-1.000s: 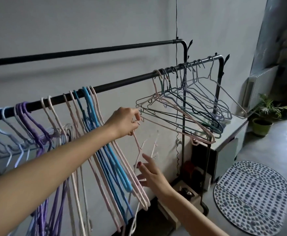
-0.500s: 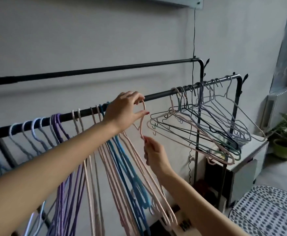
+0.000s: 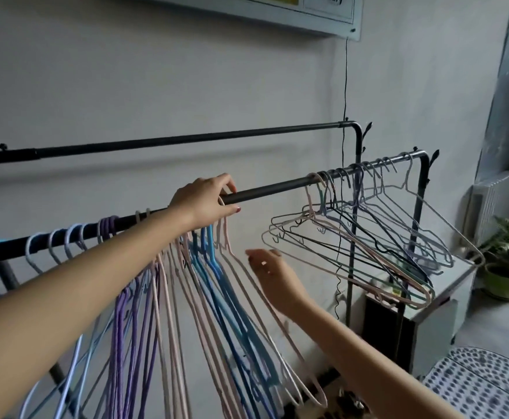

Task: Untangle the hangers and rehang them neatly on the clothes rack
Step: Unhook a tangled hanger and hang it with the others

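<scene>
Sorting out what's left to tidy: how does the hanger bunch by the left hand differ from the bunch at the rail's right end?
The left bunch hangs steeply, packed by colour: purple, pink, blue. The right bunch splays out flatter, its thin frames crossing. The left hand holds a hook of the left bunch; no hand touches the right one. Both hang on the front rail.

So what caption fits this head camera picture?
Left hand hooks a pink hanger onto the rack rail.

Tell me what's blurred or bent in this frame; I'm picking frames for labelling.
Head view: the left forearm and the hangers low on the left are smeared; the front rail bows from the wide lens; light is soft and dim, no glare.
</scene>
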